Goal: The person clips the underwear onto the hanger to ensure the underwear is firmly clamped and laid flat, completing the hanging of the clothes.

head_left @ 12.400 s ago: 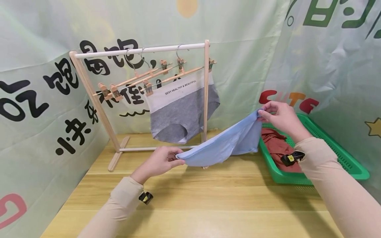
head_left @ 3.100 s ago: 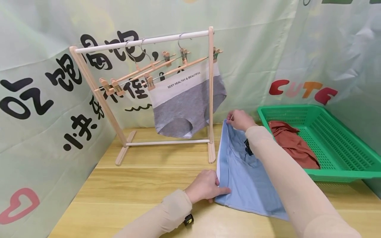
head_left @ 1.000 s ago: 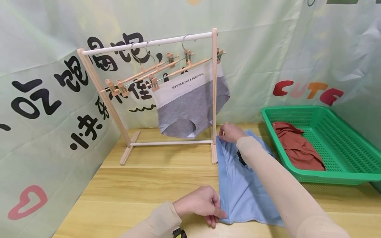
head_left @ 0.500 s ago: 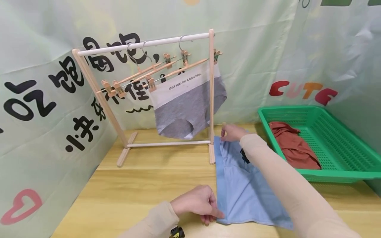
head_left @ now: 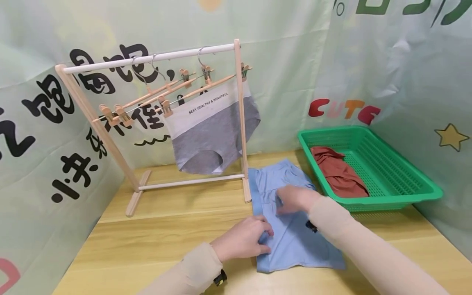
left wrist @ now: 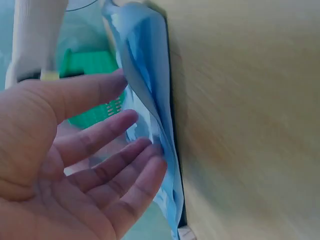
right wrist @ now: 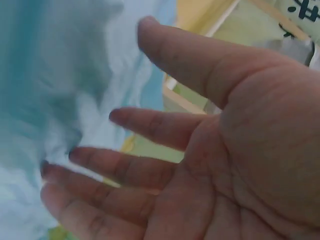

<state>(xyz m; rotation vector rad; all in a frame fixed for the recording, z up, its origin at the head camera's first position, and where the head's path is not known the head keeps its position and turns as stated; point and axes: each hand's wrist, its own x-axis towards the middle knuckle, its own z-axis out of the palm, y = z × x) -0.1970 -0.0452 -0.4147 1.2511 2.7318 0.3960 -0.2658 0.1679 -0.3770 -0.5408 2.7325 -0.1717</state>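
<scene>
Light blue underpants (head_left: pixel 284 241) lie spread on the table, waistband toward the left. My left hand (head_left: pixel 243 237) is over the near half of the waistband, fingers spread and loosely bent. The left wrist view shows its fingertips close to the cloth (left wrist: pixel 145 75), gripping nothing; whether they touch is unclear. My right hand (head_left: pixel 295 199) is above the middle of the underpants, blurred in the head view. In the right wrist view that hand's fingers (right wrist: pixel 135 170) are extended and apart, with no cloth held. Part of the garment is hidden under the right hand and sleeve.
A wooden rack (head_left: pixel 241 123) stands at the back left, its right foot beside the waistband. Grey underpants (head_left: pixel 217 135) hang there from a clip hanger (head_left: pixel 200 90); more clip hangers hang alongside. At right, a green basket (head_left: pixel 402 200) holds a rust-red cloth (head_left: pixel 339 174).
Both hands have let go of the waistband corners. The right came back toward the body to the garment's middle; the left slid farther along the band. The head view turned right.
</scene>
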